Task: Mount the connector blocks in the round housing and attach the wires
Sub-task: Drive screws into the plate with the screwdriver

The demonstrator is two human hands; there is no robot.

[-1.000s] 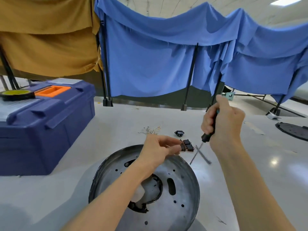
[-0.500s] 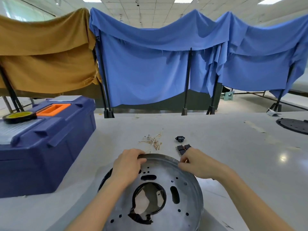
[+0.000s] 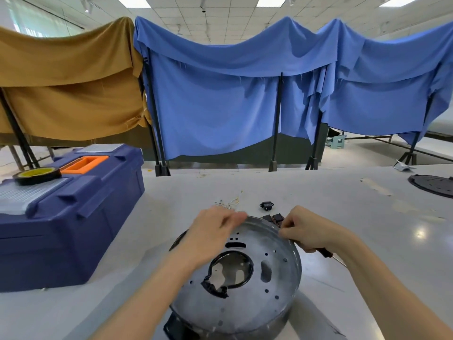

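The round housing (image 3: 245, 303) was held at its rim by the left hand (image 3: 215, 227), grip blurred beyond telling, and the right hand (image 3: 308, 231), clenched round a screwdriver (image 3: 324, 253); a slip might have scattered the connector blocks (image 3: 275, 218) just beyond the right hand

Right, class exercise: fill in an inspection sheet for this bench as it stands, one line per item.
Surface: pale glossy table.
Job's things: round housing lies in front; connector blocks loose beside its far rim, not mounted.
Clutter: blue toolbox at left, tape roll on it; small black socket.
Hands: left hand blurred, fingers extended over the far rim; right hand grips a screwdriver at the rim.
Cables: thin wires loose beyond the housing.
Surroundings: blue cloth and tan cloth on stands; dark disc far right.
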